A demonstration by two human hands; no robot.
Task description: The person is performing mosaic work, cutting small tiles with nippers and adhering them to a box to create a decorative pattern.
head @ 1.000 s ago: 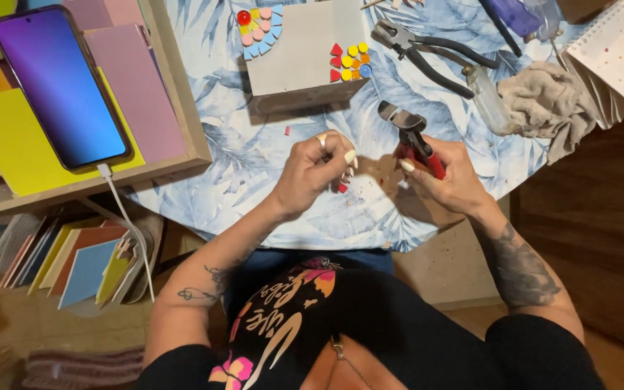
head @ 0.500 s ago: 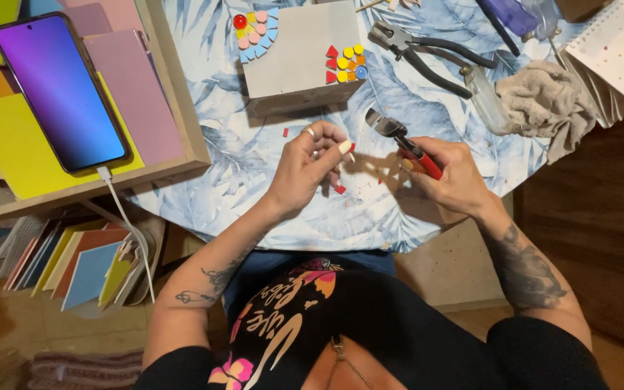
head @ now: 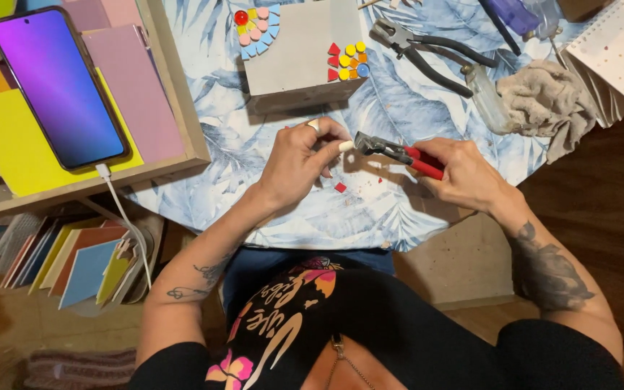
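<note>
right hand [head: 464, 173] grips red-handled steel nippers [head: 397, 151] | left hand [head: 297, 162] pinches something small, unclear, at their tip

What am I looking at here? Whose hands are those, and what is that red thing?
The camera sits on a person's head and looks down, so you see their own two arms and hands from above. The right hand grips red-handled nippers, a pinching tool. Its metal tip reaches to the fingertips of the left hand, which seem to pinch something too tiny to make out. Below them is a round table with a blue leaf cloth. On it stand a grey block with little coloured tiles stuck on top, black pliers, a crumpled rag and a few red crumbs. A lit phone lies on coloured sheets at the left.
</note>
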